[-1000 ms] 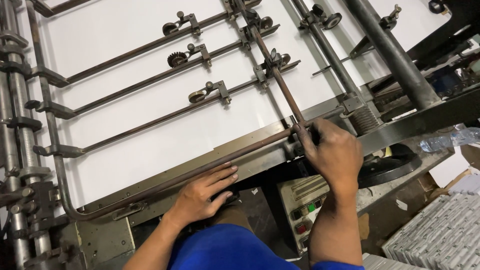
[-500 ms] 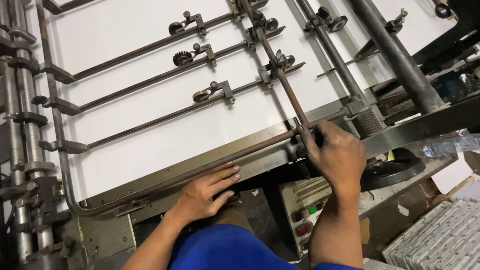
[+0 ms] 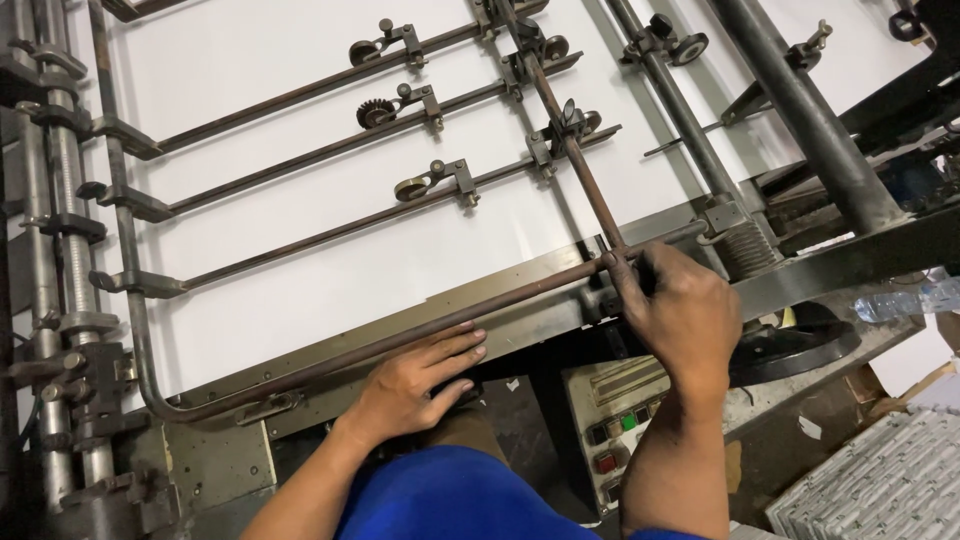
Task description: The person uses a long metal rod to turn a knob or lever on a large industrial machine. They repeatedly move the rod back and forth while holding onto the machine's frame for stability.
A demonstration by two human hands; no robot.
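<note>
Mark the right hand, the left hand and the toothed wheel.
right hand (image 3: 680, 315), head view, back of the hand.
left hand (image 3: 415, 380), head view, back of the hand.
toothed wheel (image 3: 372, 114), head view, wheel face.

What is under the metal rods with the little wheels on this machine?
Under the rods lies a flat white sheet, spanning the machine bed. Whatever lies beneath the sheet is covered and cannot be seen.

The right hand (image 3: 680, 315) grips the rusty rod (image 3: 420, 335); the left hand (image 3: 415, 385) lies flat beneath it.

I see a long rusty brown metal rod (image 3: 400, 335) lying slantwise along the machine's front edge, bending upward at left.
</note>
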